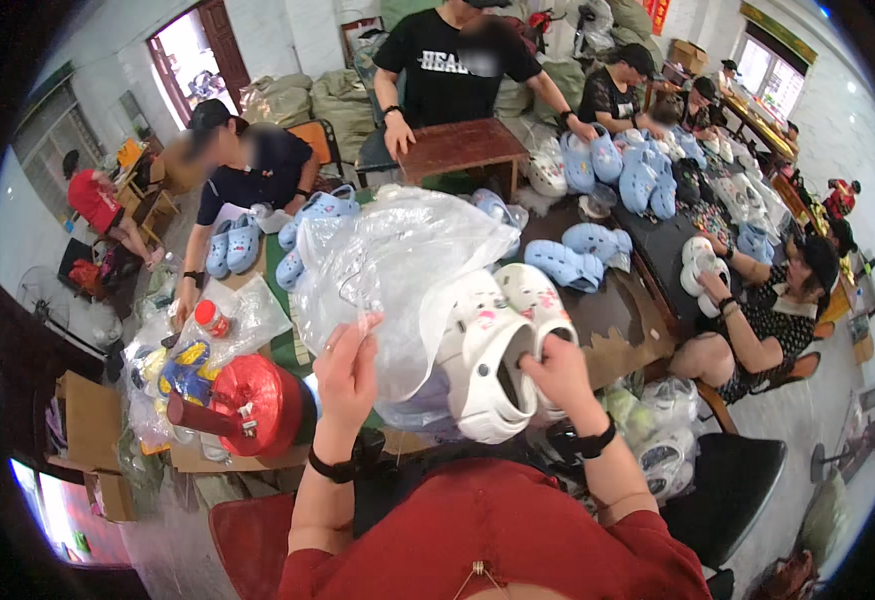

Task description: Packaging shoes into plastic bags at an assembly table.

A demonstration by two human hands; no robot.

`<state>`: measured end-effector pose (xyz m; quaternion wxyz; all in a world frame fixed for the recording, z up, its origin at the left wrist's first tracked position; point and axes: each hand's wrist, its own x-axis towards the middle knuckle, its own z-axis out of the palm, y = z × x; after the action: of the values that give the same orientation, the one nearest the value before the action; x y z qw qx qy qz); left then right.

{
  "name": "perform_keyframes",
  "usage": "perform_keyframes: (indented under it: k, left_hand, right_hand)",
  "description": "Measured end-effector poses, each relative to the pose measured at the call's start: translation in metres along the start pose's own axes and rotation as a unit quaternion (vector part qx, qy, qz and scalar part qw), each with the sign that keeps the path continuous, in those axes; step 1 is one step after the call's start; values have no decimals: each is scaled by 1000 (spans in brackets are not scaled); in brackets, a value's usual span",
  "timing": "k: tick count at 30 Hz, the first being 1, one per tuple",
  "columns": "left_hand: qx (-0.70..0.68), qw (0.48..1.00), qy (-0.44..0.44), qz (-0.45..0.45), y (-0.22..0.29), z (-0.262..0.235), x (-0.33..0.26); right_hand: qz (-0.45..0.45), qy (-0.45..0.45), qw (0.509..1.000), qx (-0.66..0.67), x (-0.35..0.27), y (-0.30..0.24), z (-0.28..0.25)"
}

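Note:
A pair of white clogs (498, 385) with small coloured charms hangs in front of me, toes pointing away. My right hand (558, 375) grips the pair at its near end, thumb by the opening of one clog. In my left hand (346, 370) the fingers pinch the edge of a clear plastic bag (388, 280). That bag spreads across the table's middle, and its right side touches the clogs. Whether the toes are inside the bag I cannot tell. Under and behind it lie blue clogs (330, 205).
A red round container (258, 400) with a handle stands left of my left hand, near a red-lidded jar (212, 318). More blue clogs (565, 264) lie at right. Bagged clogs (668, 455) sit below the table's right edge. Co-workers sit and stand around the tables.

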<state>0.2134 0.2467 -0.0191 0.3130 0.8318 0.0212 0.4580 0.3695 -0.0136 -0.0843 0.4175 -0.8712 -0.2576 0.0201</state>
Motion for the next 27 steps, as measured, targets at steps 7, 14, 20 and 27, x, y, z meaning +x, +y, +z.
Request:
perform_keyframes:
  k: [7, 14, 20, 27]
  left_hand:
    - [-13, 988, -154, -18, -12, 32, -16]
    - [-26, 936, -326, -135, -24, 56, -26]
    - [-237, 913, -283, -174, -33, 59, -25]
    - [-365, 840, -299, -269, -61, 36, -36]
  right_hand:
    - [72, 110, 986, 107, -74, 41, -80]
    - [-4, 50, 995, 81, -104, -8, -122]
    - [-79, -147, 979, 114, -66, -11, -87]
    - [-68, -228, 954, 180, -51, -10, -51]
